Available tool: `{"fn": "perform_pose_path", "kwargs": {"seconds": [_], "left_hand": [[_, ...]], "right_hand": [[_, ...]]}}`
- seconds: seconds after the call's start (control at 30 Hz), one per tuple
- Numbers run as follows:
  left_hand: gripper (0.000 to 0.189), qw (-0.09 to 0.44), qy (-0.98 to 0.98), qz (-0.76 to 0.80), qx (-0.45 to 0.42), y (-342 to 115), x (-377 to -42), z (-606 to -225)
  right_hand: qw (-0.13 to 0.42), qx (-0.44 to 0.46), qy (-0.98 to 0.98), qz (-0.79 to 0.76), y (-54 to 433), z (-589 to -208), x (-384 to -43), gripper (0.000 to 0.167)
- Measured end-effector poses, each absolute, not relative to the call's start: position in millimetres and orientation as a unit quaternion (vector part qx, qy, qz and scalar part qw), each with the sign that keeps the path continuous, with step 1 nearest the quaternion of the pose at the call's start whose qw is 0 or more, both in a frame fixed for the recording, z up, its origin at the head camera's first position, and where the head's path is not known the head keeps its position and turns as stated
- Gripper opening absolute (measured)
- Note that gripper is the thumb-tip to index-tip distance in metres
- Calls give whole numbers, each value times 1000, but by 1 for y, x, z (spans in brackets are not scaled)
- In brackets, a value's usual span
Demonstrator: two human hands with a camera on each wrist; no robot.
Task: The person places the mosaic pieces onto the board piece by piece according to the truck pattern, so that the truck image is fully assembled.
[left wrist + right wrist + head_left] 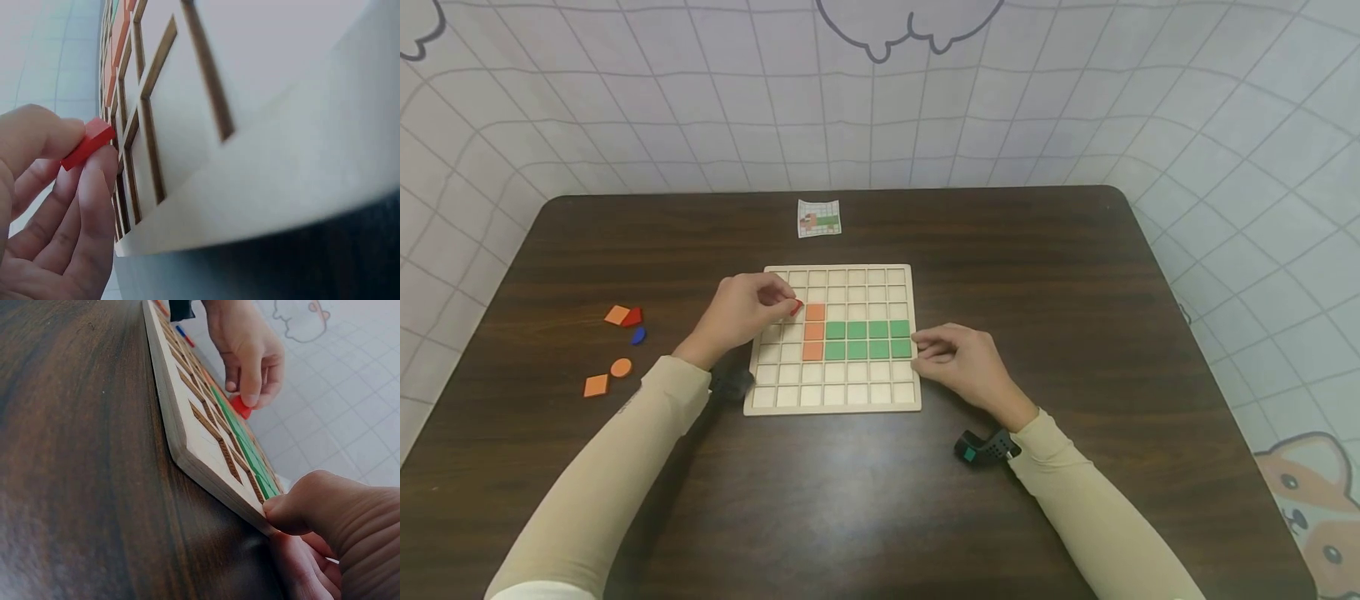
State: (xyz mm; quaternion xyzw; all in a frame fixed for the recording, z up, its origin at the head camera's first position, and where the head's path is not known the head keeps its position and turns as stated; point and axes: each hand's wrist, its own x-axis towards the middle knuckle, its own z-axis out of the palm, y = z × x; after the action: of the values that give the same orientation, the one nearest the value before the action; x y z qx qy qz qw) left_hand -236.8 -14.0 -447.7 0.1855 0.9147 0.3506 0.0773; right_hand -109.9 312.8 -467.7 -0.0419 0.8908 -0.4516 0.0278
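Note:
Between thumb and fingertips my left hand pinches a small red tile, held close over the left part of a pale wooden grid board. Just right of that tile, an upright column of orange square tiles lies in the board's cells. Two rows of green square tiles run from it to the right edge. There my right hand grips the board's rim, its thumb on the edge beside the green tiles and its fingers lower down.
Left of the board lie loose pieces: orange squares, a red piece, a blue piece and an orange disc. Behind the board is a small printed card with a coloured grid picture. The dark wooden table meets a checked cloth backdrop.

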Motion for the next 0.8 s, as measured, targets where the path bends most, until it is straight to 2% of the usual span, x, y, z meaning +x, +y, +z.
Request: {"fn": "perform_pose_path", "kwargs": {"seconds": [0.8], "left_hand": [[19, 91, 934, 314, 148, -10, -235, -442]], "right_hand": [[19, -40, 904, -425, 314, -469, -111, 30]]}}
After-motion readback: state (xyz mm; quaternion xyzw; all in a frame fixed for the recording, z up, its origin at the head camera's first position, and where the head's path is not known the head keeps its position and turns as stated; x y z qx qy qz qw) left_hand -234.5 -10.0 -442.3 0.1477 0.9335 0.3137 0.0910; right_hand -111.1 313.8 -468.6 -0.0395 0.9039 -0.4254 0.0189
